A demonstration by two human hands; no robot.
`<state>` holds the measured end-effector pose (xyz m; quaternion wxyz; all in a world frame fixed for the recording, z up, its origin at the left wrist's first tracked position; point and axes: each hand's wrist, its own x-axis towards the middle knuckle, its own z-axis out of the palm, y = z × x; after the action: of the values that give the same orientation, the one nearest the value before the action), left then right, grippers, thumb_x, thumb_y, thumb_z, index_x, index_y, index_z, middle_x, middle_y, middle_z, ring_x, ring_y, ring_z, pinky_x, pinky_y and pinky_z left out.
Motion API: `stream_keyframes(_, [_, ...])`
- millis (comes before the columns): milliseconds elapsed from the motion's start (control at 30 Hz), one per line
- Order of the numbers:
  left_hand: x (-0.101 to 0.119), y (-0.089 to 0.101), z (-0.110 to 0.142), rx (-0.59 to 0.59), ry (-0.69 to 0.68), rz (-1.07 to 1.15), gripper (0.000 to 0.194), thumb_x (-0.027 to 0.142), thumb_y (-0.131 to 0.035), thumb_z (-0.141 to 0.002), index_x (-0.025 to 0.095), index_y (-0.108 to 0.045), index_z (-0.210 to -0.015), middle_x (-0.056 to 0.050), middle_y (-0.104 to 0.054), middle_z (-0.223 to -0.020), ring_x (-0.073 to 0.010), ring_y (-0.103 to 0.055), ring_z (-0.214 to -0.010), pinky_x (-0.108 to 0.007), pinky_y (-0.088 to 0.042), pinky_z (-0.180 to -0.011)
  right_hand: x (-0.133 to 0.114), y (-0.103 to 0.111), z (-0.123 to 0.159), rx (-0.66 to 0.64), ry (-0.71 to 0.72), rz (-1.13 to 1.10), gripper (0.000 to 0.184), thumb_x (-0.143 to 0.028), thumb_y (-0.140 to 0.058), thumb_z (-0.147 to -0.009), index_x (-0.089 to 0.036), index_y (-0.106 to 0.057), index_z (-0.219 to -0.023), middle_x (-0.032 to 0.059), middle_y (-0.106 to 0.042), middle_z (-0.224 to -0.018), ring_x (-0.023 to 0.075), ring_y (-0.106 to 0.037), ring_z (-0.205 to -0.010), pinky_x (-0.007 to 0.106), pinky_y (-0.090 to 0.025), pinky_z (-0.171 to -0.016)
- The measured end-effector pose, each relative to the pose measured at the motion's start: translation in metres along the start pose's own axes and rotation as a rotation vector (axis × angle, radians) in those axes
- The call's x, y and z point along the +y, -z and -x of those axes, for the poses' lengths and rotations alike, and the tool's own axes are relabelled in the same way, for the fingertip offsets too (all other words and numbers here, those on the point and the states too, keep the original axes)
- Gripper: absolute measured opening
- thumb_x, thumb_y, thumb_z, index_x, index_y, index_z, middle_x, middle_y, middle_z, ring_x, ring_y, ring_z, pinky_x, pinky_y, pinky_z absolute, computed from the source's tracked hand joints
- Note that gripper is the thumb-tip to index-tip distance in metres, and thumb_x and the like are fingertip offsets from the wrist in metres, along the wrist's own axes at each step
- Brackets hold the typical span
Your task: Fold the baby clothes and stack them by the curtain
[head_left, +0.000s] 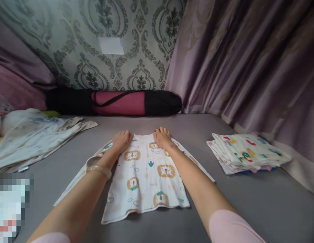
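A white long-sleeved child's shirt (144, 172) with lion faces and green leaves lies spread on the grey sheet, neckline away from me and hem toward me. My left hand (123, 139) is at its left shoulder, fingers curled onto the cloth beside the neckline. At the other shoulder, my right hand (162, 136) grips the fabric in the same way, its fingers bent over the edge. Both sleeves slant outward, partly covered by my forearms. A pale bangle (99, 171) sits on my left wrist.
Folded cloths (248, 152) with colourful prints are stacked at the right. Light patterned clothing (37, 138) lies spread at the left. A long black and pink bag (118, 103) rests against the wallpapered wall; purple curtains (235, 60) hang at the right.
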<state>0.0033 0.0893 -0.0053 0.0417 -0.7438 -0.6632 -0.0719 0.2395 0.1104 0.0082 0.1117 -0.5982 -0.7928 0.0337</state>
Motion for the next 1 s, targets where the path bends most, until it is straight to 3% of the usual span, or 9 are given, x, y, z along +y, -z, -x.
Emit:
stream_keyframes(100, [0.002, 0.009, 0.003, -0.037, -0.023, -0.061, 0.034, 0.038, -0.033, -0.098, 0.011, -0.054, -0.105, -0.014, -0.062, -0.104, -0.0251, -0.056, -0.097, -0.034, -0.038, -0.085, 0.011, 0.026, -0.002, -0.132, -0.001, -0.109, 0.041, -0.041, -0.035, -0.098, -0.019, -0.053, -0.128, 0.0122, -0.054, -0.131, 0.0243, -0.049, -0.119, 0.035, -0.036, -0.098])
stream_keyframes(167, [0.006, 0.018, 0.007, -0.027, -0.022, -0.090, 0.034, 0.038, -0.039, -0.096, 0.009, -0.053, -0.110, -0.016, -0.060, -0.109, -0.0266, -0.055, -0.101, -0.035, -0.038, -0.086, 0.030, 0.049, 0.007, -0.120, 0.007, -0.167, 0.044, -0.040, -0.030, -0.099, -0.019, -0.051, -0.131, 0.0092, -0.057, -0.131, 0.0180, -0.052, -0.116, 0.026, -0.039, -0.093])
stream_keyframes(233, [0.014, 0.027, 0.012, 0.008, -0.040, -0.076, 0.037, 0.037, -0.044, -0.094, 0.009, -0.050, -0.118, -0.017, -0.056, -0.116, -0.0291, -0.053, -0.105, -0.038, -0.039, -0.087, 0.058, 0.071, 0.028, -0.055, -0.025, -0.242, 0.040, -0.034, -0.030, -0.099, -0.016, -0.055, -0.126, 0.0086, -0.062, -0.124, 0.0150, -0.056, -0.110, 0.021, -0.039, -0.090])
stream_keyframes(300, [0.027, 0.034, 0.013, 0.037, -0.093, -0.038, 0.038, 0.034, -0.044, -0.094, 0.011, -0.048, -0.123, -0.016, -0.055, -0.120, -0.0296, -0.052, -0.108, -0.039, -0.040, -0.088, 0.088, 0.087, 0.059, -0.103, -0.140, -0.202, 0.036, -0.030, -0.033, -0.097, -0.017, -0.064, -0.111, 0.0058, -0.069, -0.108, 0.0145, -0.060, -0.098, 0.020, -0.040, -0.081])
stream_keyframes(433, [0.069, 0.031, 0.005, 0.033, -0.293, 0.150, 0.030, 0.026, -0.044, -0.092, 0.017, -0.055, -0.118, -0.011, -0.061, -0.112, -0.0252, -0.056, -0.104, -0.037, -0.043, -0.089, 0.129, 0.096, 0.125, -0.261, -0.293, -0.131, 0.029, -0.031, -0.048, -0.089, -0.014, -0.070, -0.081, 0.0040, -0.067, -0.068, 0.0147, -0.059, -0.062, 0.022, -0.037, -0.056])
stream_keyframes(567, [0.120, 0.012, -0.004, 0.051, -0.455, 0.391, 0.026, 0.014, -0.045, -0.084, 0.018, -0.063, -0.103, -0.009, -0.065, -0.099, -0.0217, -0.059, -0.096, -0.035, -0.045, -0.091, 0.133, 0.090, 0.165, -0.326, -0.378, -0.092, 0.025, -0.040, -0.062, -0.080, -0.016, -0.068, -0.082, 0.0034, -0.067, -0.068, 0.0136, -0.057, -0.059, 0.021, -0.033, -0.050])
stream_keyframes(700, [0.154, -0.008, 0.000, 0.112, -0.444, 0.446, 0.031, 0.010, -0.041, -0.084, 0.016, -0.061, -0.107, -0.010, -0.063, -0.107, -0.0209, -0.057, -0.103, -0.035, -0.045, -0.094, 0.127, 0.090, 0.173, -0.376, -0.412, -0.175, 0.026, -0.039, -0.072, -0.070, -0.016, -0.067, -0.081, 0.0038, -0.068, -0.075, 0.0134, -0.057, -0.064, 0.021, -0.033, -0.051])
stream_keyframes(833, [0.162, -0.023, 0.007, 0.179, -0.409, 0.493, 0.033, 0.009, -0.036, -0.086, 0.014, -0.057, -0.111, -0.012, -0.061, -0.112, -0.0215, -0.055, -0.109, -0.038, -0.044, -0.097, 0.130, 0.096, 0.170, -0.440, -0.402, -0.320, 0.014, -0.029, -0.070, -0.070, -0.016, -0.066, -0.073, -0.0006, -0.063, -0.064, 0.0103, -0.053, -0.058, 0.019, -0.033, -0.049])
stream_keyframes(1000, [0.162, -0.029, 0.007, 0.211, -0.396, 0.541, 0.035, 0.011, -0.031, -0.090, 0.015, -0.057, -0.113, -0.013, -0.061, -0.114, -0.0217, -0.054, -0.112, -0.041, -0.043, -0.099, 0.149, 0.105, 0.157, -0.213, -0.482, -0.615, 0.010, -0.027, -0.060, -0.077, -0.018, -0.064, -0.078, 0.0002, -0.064, -0.067, 0.0120, -0.057, -0.060, 0.019, -0.037, -0.048])
